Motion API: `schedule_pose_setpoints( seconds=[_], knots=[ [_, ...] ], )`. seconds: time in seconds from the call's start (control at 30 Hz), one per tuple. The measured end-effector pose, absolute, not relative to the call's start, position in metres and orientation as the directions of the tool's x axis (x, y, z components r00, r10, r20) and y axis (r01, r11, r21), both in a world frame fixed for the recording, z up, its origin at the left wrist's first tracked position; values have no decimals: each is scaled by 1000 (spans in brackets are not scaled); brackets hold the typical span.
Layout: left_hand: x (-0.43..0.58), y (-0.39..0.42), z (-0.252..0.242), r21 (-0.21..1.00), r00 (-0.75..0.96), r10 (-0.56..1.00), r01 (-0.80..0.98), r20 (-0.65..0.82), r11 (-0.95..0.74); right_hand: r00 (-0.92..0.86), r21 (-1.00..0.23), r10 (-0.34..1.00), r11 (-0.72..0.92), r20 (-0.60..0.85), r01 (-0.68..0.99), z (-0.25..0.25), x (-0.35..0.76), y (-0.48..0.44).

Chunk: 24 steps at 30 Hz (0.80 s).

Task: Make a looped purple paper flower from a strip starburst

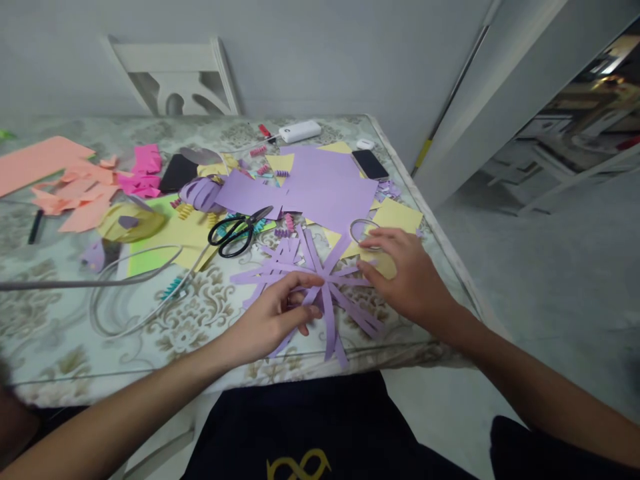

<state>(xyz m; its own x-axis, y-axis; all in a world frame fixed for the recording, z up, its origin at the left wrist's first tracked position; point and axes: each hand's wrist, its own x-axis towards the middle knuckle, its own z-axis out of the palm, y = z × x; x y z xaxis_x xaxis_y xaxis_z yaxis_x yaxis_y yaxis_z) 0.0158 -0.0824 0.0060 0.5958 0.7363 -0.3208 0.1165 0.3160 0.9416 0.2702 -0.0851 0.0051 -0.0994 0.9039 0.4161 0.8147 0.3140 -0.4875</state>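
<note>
Purple paper strips (330, 320) cross at one middle point and spread out like a star near the table's front edge. My left hand (280, 313) rests on their left side, index fingertip at the crossing and thumb below it, with a gap between them. To the right, my right hand (413, 277) hovers with thumb and fingers apart. Its fingertips reach the edge of a thin clear ring (356, 230), seemingly a tape roll; whether they touch it I cannot tell. More loose purple strips (283, 257) lie behind my left hand.
Black-handled scissors (235, 235) lie left of the strips. Behind are purple sheets (325, 187), yellow paper (397, 215), a phone (370, 164) and a white power bank (300, 131). A white cable (150, 313) loops on the left, near orange paper (45, 160). A chair (175, 73) stands beyond.
</note>
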Motion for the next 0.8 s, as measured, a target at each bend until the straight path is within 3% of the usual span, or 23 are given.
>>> schedule_pose_setpoints(
  seconds=[0.2, 0.57, 0.8],
  knots=[
    [12, -80, 5, 939, 592, 729, 191, -343, 287, -329, -547, 921, 390, 210, 741, 5, 259, -88],
    [8, -73, 7, 935, 586, 752, 335, -303, 117, -360, -610, 932, 310, 42, 729, -2, 247, -81],
    [0, -71, 6, 924, 618, 754, 382, -224, -38, -349, -653, 936, 293, 46, 699, -3, 244, -80]
  ],
)
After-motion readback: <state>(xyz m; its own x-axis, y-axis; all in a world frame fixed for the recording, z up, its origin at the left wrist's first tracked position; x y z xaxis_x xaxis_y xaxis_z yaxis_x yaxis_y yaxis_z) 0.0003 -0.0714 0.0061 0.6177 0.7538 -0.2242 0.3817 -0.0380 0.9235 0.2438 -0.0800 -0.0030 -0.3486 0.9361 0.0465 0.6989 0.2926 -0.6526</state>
